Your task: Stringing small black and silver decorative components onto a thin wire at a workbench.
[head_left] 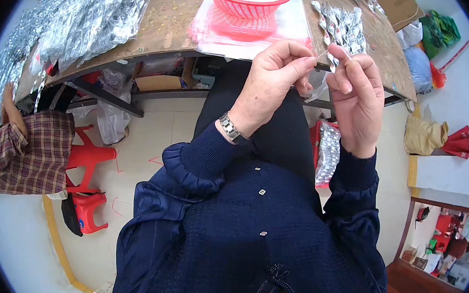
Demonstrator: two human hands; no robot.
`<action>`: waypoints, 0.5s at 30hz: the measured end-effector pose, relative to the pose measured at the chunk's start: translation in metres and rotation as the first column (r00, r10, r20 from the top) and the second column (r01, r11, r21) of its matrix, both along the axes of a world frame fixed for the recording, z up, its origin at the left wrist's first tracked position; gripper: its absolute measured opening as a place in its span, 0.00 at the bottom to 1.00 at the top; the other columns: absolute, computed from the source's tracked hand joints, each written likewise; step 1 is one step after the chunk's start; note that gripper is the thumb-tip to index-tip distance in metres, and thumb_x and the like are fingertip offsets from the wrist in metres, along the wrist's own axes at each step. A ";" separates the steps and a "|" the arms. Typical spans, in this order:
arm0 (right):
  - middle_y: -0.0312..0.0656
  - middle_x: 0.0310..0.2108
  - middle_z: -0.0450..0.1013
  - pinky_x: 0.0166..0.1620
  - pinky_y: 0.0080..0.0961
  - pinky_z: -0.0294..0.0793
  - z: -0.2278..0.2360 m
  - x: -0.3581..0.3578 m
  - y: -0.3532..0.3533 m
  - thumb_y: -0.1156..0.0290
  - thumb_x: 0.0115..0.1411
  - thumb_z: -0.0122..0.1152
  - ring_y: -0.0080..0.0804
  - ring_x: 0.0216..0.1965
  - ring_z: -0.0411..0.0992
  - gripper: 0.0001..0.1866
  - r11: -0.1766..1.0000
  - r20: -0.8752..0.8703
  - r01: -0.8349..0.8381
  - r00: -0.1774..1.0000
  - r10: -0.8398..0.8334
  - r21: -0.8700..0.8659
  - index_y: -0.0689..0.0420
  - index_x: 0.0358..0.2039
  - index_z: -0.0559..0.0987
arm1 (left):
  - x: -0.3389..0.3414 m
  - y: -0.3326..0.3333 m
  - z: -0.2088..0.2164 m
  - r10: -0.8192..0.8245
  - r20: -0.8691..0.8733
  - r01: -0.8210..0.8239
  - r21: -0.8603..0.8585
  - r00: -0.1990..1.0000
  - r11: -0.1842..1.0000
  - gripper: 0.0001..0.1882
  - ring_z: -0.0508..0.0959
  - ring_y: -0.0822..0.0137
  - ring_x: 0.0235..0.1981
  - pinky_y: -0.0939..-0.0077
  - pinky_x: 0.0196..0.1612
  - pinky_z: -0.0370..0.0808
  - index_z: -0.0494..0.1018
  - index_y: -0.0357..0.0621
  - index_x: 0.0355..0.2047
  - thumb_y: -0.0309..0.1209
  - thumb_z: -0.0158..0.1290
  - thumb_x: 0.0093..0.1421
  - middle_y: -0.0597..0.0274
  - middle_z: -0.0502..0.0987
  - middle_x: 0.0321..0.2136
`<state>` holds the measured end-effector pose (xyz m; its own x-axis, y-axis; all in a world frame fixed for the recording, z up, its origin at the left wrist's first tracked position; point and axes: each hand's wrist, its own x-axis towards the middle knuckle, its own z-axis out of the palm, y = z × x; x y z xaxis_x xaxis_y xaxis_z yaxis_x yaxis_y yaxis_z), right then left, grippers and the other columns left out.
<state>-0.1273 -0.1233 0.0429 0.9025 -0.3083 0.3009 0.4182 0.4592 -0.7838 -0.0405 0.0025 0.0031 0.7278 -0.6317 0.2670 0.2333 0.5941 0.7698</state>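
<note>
My left hand, with a metal watch at the wrist, is closed in a pinch over the table's front edge. Its thumb and forefinger grip one end of a thin pale thread. The thread runs to my right hand, whose fingertips are closed on its other part; the exact grip there is too small to make out. Just behind the right fingers lies a small bunch of twisted silver foil strips. Left of it are clear plastic bags with pink edges, and a red plastic basket stands on them.
Large heaps of silver foil strands cover the wooden table's left part; more foil lies far right. Another person in a plaid top works at the left, beside red stools. Under the table are cardboard boxes and a red crate.
</note>
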 end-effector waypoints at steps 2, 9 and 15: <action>0.50 0.45 0.73 0.33 0.13 0.65 0.001 -0.001 0.003 0.77 0.62 0.50 0.15 0.24 0.62 0.02 0.990 -0.015 0.087 0.996 -0.089 -0.115 0.60 0.33 0.72 | -0.001 -0.001 -0.001 0.003 0.008 -0.003 0.003 1.000 1.000 0.04 0.73 0.81 0.21 0.86 0.26 0.72 0.72 0.39 0.35 0.25 0.51 0.61 0.69 0.74 0.24; 0.49 0.44 0.74 0.32 0.13 0.67 -0.001 -0.002 0.006 0.81 0.60 0.51 0.15 0.24 0.65 0.02 0.695 0.092 0.301 0.942 -0.322 -0.653 0.62 0.33 0.73 | -0.002 -0.001 -0.003 0.030 0.048 -0.031 0.020 0.998 0.999 0.04 0.73 0.80 0.22 0.85 0.27 0.73 0.72 0.37 0.34 0.25 0.50 0.61 0.68 0.74 0.26; 0.46 0.40 0.76 0.34 0.17 0.69 0.002 0.000 -0.004 0.84 0.55 0.55 0.21 0.27 0.70 0.03 0.104 0.349 0.396 0.884 -0.311 -0.912 0.63 0.29 0.73 | 0.001 0.002 -0.001 0.036 0.091 -0.042 0.066 0.995 0.997 0.06 0.73 0.81 0.22 0.86 0.27 0.72 0.74 0.36 0.35 0.26 0.51 0.61 0.68 0.74 0.25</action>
